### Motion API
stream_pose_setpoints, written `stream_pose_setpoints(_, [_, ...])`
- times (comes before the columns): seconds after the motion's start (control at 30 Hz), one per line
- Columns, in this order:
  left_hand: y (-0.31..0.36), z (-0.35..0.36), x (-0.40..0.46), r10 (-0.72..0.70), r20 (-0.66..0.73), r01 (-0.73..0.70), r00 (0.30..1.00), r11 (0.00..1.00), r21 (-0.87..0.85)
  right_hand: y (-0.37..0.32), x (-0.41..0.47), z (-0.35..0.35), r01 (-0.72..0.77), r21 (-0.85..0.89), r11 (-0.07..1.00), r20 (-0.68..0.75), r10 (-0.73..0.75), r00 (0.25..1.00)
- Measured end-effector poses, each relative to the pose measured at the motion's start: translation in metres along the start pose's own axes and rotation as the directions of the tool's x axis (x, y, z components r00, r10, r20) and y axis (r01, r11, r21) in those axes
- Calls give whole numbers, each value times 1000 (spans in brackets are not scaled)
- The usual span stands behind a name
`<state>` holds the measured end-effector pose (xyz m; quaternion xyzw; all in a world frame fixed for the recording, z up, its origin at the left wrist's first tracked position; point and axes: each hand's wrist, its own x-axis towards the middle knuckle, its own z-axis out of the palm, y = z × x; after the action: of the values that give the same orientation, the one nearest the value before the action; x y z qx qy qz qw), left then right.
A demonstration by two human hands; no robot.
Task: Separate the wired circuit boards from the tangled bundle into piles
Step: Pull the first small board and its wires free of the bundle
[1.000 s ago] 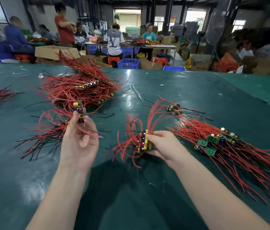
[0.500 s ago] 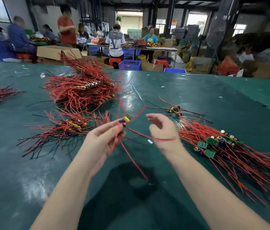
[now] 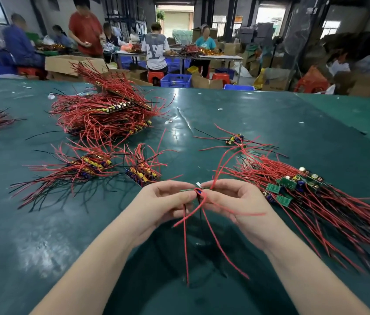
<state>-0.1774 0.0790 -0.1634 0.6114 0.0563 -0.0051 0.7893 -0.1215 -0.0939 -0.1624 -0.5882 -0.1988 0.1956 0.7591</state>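
Green tabletop, workshop behind. Left hand and right hand both pinching one wired circuit board above tabletop, red leads hanging below. Sorted pile just right; two small piles left; tangled bundle beyond.

A single small wired circuit board is held edge-on above the green table, its red and black leads drooping. The big tangled bundle is heaped far left; sorted piles are spread on either side.
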Motion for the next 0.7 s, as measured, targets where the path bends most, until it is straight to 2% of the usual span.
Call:
stream_pose_setpoints(0.17, [1,-4,1,-15,27,18,1000,996,-85,-2,-2,0,-54,91,994,50,49,998])
stream_pose_setpoints(0.27, [1,-7,0,-5,64,8,998,999,-53,-3,-5,0,-65,102,993,87,56,995])
stream_pose_setpoints(0.7, [-2,-4,-4,-66,55,74,996,986,-150,-4,-8,2,-110,171,979,131,88,987])
